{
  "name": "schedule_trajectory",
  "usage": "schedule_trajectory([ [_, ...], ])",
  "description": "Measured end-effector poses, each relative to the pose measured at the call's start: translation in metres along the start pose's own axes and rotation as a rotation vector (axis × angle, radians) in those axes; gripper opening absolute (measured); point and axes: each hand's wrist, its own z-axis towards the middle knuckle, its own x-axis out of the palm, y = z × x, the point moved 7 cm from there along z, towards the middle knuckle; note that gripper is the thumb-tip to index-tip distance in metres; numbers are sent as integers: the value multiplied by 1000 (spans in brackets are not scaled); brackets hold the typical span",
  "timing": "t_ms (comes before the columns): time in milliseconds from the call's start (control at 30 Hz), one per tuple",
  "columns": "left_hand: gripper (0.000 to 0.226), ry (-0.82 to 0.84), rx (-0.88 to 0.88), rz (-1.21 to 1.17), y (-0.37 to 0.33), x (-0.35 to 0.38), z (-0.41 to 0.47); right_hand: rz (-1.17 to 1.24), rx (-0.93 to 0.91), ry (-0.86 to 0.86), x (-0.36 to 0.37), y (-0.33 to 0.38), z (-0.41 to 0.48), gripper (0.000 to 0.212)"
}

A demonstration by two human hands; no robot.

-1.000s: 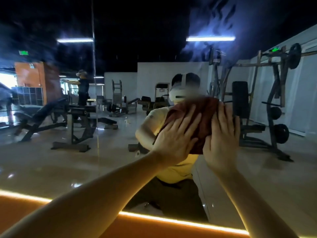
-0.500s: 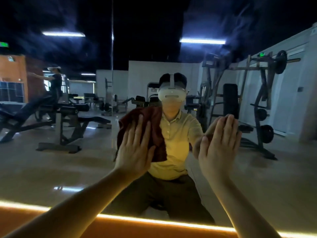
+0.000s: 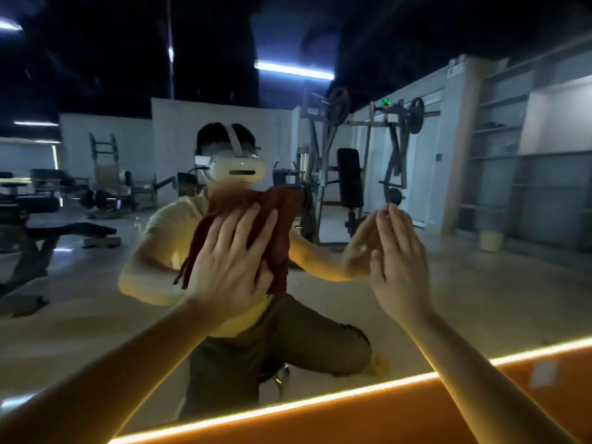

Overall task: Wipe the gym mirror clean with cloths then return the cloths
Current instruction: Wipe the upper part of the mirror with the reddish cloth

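Observation:
A dark red cloth [image 3: 282, 219] lies flat against the gym mirror [image 3: 96, 299] in the middle of the view. My left hand [image 3: 232, 267] presses on it with straight, spread fingers. To the right, my right hand [image 3: 398, 264] is flat with fingers straight; its fingertips meet their reflection on the glass, and it holds nothing. The mirror reflects the person with a white headset, yellow shirt and dark trousers.
A glowing light strip [image 3: 320, 402] runs along the mirror's bottom edge above an orange ledge [image 3: 416, 421]. A vertical seam [image 3: 169, 46] splits the mirror panels at upper left. Weight machines and benches appear only as reflections.
My left hand slid the cloth left, then back right and up across the glass. My right hand came off the cloth and now touches the bare mirror. The view swung right.

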Motion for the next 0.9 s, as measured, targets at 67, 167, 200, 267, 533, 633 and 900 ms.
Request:
schedule_trajectory([
  [67,78,43,-32,3,-25,14,12,6,-39,6,-9,-11,-4,60],
  [167,81,75,-39,-24,-76,38,25,-24,-46,12,-25,-50,-1,60],
  [200,81,72,-34,-28,-91,45,32,-53,-17,4,-31,-67,4,63],
  [267,81,70,-19,-51,-129,58,47,-107,74,8,-44,-110,15,69],
  [533,81,150,118,-19,-295,111,115,58,-68,126,-46,-176,25,60],
  [633,80,221,200,19,-322,120,125,74,-99,184,-57,-187,30,68],
  [900,77,193,47,119,-137,54,94,54,-100,7,-80,-189,96,66],
])
